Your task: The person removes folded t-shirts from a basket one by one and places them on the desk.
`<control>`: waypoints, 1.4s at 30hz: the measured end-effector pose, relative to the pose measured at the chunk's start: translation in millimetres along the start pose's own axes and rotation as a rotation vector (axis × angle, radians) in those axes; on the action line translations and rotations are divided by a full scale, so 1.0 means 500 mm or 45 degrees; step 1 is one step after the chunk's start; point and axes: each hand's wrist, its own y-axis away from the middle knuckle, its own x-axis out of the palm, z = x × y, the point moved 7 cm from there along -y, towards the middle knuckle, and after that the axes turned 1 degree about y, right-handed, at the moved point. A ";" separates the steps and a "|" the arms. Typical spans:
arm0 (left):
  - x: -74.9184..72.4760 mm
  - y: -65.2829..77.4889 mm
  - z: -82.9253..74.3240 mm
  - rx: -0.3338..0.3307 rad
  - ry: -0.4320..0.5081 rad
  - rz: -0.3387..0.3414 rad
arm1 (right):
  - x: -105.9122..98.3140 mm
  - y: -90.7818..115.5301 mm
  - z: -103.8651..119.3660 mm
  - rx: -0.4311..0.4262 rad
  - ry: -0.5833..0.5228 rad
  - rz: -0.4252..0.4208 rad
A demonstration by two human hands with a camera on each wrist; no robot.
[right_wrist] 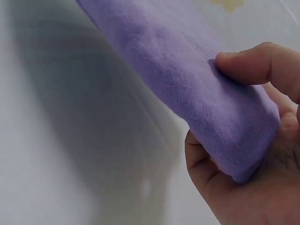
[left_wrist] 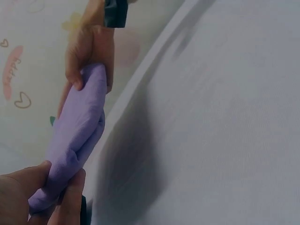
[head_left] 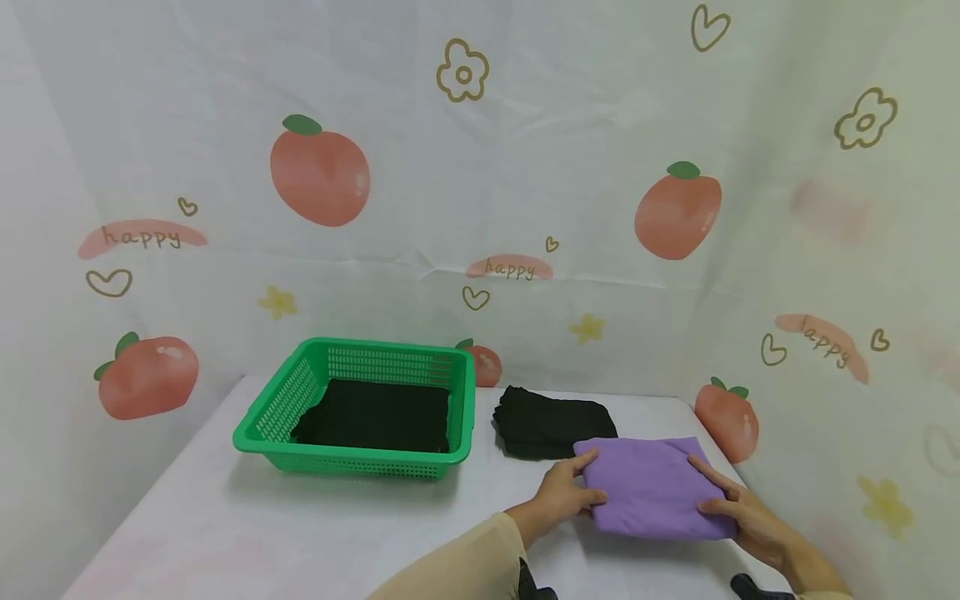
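Between both hands a folded purple cloth (head_left: 651,487) is held off the table, and its shadow falls below it. My left hand (head_left: 561,500) grips its left edge, thumb on top and fingers underneath. At the opposite edge my right hand (head_left: 759,523) holds it, with the thumb (right_wrist: 253,65) pressed on the upper face and fingers curled below. From the side, the left wrist view shows the cloth (left_wrist: 77,126) as a thick, layered fold. Just behind it, a folded black cloth (head_left: 551,423) lies on the table, partly hidden by the purple one.
A green plastic basket (head_left: 352,455) with perforated walls stands left of centre on the white table (head_left: 300,533). Inside it lies folded black cloth (head_left: 378,415). A white printed curtain (head_left: 420,200) hangs behind the table and along its sides.
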 end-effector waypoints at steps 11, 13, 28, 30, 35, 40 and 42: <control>0.040 -0.011 0.023 -0.058 -0.009 0.055 | -0.029 0.008 -0.038 0.091 -0.046 0.087; 0.045 -0.011 0.027 -0.068 -0.027 0.060 | -0.034 0.011 -0.047 0.106 -0.044 0.104; 0.070 -0.023 0.057 -0.142 0.015 0.045 | -0.066 0.030 -0.073 0.186 0.033 0.053; 0.069 -0.026 0.059 -0.144 0.002 0.037 | -0.066 0.026 -0.073 0.178 0.048 0.029; 0.064 -0.031 0.068 -0.151 -0.053 0.005 | -0.069 0.018 -0.078 0.173 0.092 -0.043; 0.058 -0.037 0.073 -0.130 -0.116 -0.028 | -0.079 0.019 -0.082 0.167 0.145 -0.062; 0.051 -0.038 0.071 -0.082 -0.169 -0.053 | -0.081 0.020 -0.080 0.174 0.194 -0.058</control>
